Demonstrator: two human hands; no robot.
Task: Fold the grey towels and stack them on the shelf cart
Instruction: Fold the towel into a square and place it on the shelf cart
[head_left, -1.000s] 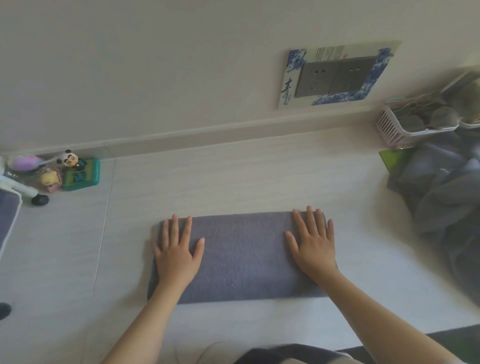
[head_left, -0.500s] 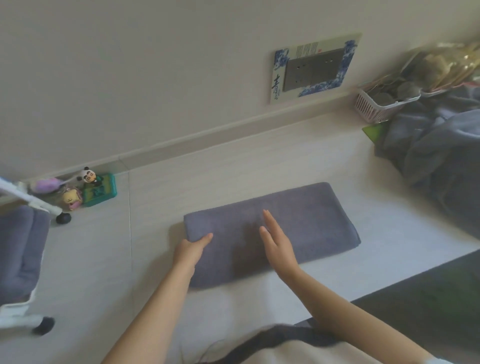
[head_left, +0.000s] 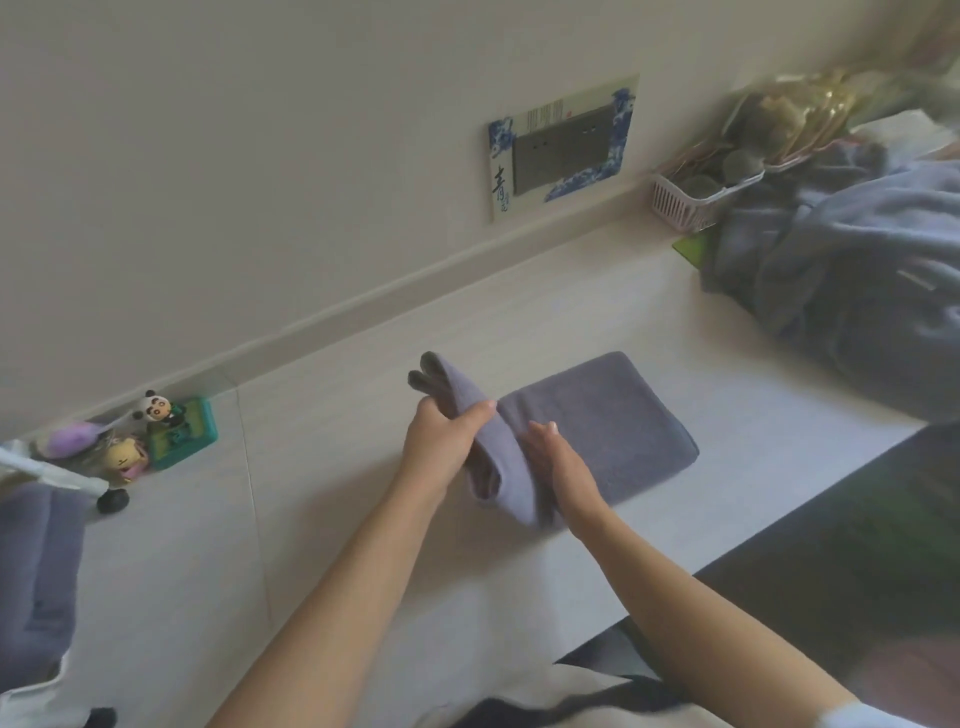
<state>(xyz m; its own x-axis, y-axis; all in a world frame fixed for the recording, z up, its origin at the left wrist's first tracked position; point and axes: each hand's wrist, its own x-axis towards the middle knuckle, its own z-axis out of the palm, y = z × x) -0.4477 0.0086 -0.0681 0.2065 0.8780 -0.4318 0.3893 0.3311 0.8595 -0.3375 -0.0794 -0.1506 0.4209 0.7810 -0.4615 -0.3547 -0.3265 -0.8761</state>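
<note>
Towel (head_left: 597, 431) lies on the pale floor near the wall, its left end lifted and turning over toward the right. My left hand (head_left: 441, 436) grips that raised end, fingers curled round the layers; my right hand (head_left: 558, 457) rests flat, uncurled, at the fold line. To do this well I would keep the right hand as the hinge, carry the left end straight across so the edges meet, and only then let go. Loose towels (head_left: 857, 270) wait at the right.
</note>
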